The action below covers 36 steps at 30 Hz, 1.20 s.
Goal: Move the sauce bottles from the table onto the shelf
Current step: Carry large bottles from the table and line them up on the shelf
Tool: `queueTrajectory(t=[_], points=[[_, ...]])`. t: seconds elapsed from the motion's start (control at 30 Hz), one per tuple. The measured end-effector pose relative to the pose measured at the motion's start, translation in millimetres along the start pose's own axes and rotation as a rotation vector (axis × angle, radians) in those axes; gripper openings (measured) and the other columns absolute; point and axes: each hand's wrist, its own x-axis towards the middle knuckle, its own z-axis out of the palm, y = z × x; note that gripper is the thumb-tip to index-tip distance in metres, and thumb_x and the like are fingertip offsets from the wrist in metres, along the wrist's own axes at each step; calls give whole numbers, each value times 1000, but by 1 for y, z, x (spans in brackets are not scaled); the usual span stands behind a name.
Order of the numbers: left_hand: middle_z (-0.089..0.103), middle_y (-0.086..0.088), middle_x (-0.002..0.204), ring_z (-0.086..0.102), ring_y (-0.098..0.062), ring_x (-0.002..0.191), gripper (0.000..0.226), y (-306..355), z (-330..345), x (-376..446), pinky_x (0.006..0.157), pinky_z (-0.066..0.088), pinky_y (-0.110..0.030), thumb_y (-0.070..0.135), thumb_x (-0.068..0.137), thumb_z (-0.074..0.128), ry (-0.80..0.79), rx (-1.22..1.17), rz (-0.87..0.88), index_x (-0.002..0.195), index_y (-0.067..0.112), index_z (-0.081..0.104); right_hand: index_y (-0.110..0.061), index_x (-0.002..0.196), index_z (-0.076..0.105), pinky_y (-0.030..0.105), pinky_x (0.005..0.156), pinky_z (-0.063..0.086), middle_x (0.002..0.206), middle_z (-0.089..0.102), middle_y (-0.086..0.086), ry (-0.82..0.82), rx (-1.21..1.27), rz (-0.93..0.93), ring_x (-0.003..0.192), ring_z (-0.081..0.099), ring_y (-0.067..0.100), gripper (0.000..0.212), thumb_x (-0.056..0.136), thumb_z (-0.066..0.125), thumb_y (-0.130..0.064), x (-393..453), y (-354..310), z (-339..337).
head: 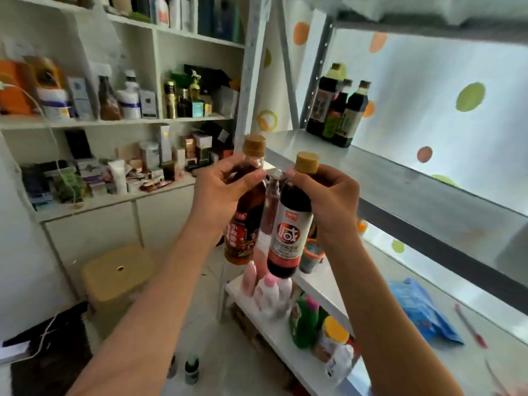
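A cluttered home storeroom: white cubby shelves [160, 118] crowded with cosmetics boxes and jars, and to their right a metal rack [400, 178] holding dark sauce bottles [335, 110].

Glossy clear plastic sauce bottles [288, 224]; matt grey metal shelf [400, 184].

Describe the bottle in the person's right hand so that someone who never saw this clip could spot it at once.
Start at the grey metal shelf on the right; two hands hold bottles up just in front of its edge. The right hand grips the white-labelled bottle by its neck. Its white label with a red circle sets it apart from the red-brown-labelled bottle beside it.
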Motion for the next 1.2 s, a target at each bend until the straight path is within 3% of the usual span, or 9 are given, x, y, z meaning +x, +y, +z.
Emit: queueTrajectory(t=[0.07,0.3,0.57,0.67,0.73,0.83,0.97,1.13,1.2], points=[[73,15,90,67,3,89,15,-7,4,31,75,50,-10,17,83,73,-74,0,-8,94,27,71,-13,92,79,44,80,62,83,78,0,48,-31,0,81,75,20,22,74,87,-23,23,4,11],[73,4,100,67,0,91,20,-35,20,126,74,49,-8,20,81,74,-183,-32,-5,102,17,72,-10,87,79,39,79,62,80,77,1,198,-47,-65,79,75,20,18,74,87,-18,98,10,39],[75,4,98,70,-8,95,23,-61,54,207,82,54,-21,16,79,77,-132,-225,-49,100,23,69,-13,91,79,40,81,62,83,78,-1,257,-64,-60,80,75,16,21,73,87,-20,178,10,43],[74,9,100,69,-4,96,28,-64,75,238,79,55,-17,17,81,75,-102,-274,-39,105,25,66,-11,91,79,41,81,62,84,78,0,205,-96,-102,80,76,17,22,73,87,-21,214,5,35],[74,11,97,69,-3,93,25,-65,91,260,76,54,-16,17,83,73,-89,-264,-14,106,24,66,-11,90,79,40,79,62,83,78,-1,170,-132,-129,80,76,16,22,74,88,-23,241,2,24],[75,9,97,71,-8,93,21,-72,115,292,85,55,-28,19,85,72,-121,-233,21,105,24,66,-14,80,77,30,64,58,75,76,-3,160,-189,-173,73,75,13,19,73,88,-28,281,-1,7],[75,5,99,71,-13,93,26,-88,153,336,83,54,-26,21,87,70,-190,-191,54,112,15,66,-15,79,79,44,79,62,78,77,-2,198,-203,-190,77,75,16,26,67,90,-35,339,7,-20],[73,2,87,70,-9,85,19,-110,190,387,72,50,-12,26,90,66,-231,-67,183,101,11,67,-18,74,78,47,76,62,75,76,-2,238,-217,-179,74,75,19,28,64,91,-39,403,29,-44],[71,-1,90,69,-12,89,24,-121,200,411,75,52,-15,32,89,67,-213,3,211,102,11,68,-21,73,77,47,75,62,74,76,-5,254,-252,-180,75,75,19,30,61,90,-45,423,39,-49]])
